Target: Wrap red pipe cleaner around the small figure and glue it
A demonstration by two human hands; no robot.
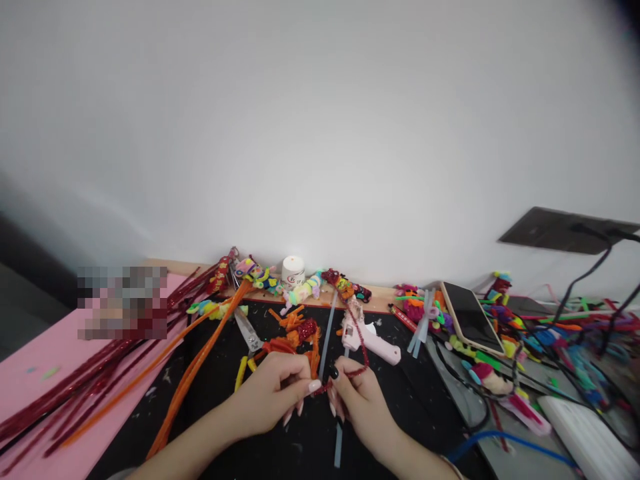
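Note:
A dark red glittery pipe cleaner (pixel 367 351) runs between my two hands, and its free end curves up in a loop over the glue gun. My left hand (pixel 273 390) pinches one end between thumb and fingers. My right hand (pixel 363 408) grips it a short way along, thumb pressed on it. Just beyond my hands lies a pale pink glue gun (pixel 377 343). Scissors (pixel 247 333) with orange handles lie by my left hand. Short orange pipe cleaner pieces (pixel 287 319) and a coiled red glittery piece (pixel 306 330) sit between them.
Long red tinsel stems (pixel 100 387) and orange stems (pixel 193 373) stretch across the left side. A paper cup (pixel 293 271) stands against the wall. On the right are a phone (pixel 473 317), colourful pipe cleaner figures, a white power strip (pixel 585 433) and cables. Clear glue sticks (pixel 327 333) lie on the black mat.

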